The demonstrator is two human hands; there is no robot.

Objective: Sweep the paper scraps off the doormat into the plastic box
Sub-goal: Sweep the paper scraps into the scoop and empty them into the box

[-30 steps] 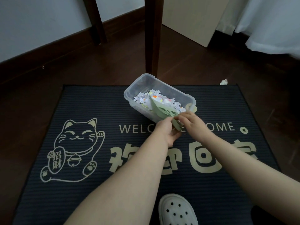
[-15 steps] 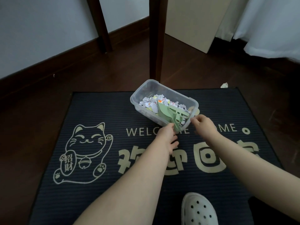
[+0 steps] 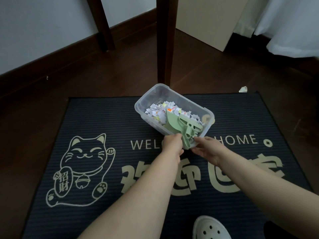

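Below, left hand (image 3: 171, 144), right hand (image 3: 206, 150), green dustpan (image 3: 174, 120), plastic box (image 3: 155, 95)

White clog (image 3: 210, 228) w/ holes sits near side of hands. Two dark wood legs (image 3: 166, 40) stand beyond hands; white curtain (image 3: 290, 25) far right.

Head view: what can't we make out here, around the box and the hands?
- Left hand fingertips: hidden behind the green dustpan handle, grip unclear.
- Right hand: whether it touches the plastic box cannot be told.
- Doormat lettering: partly covered by box and arms.
- White scrap on floor: too small to identify.
- Shoe: cut off by bottom edge.
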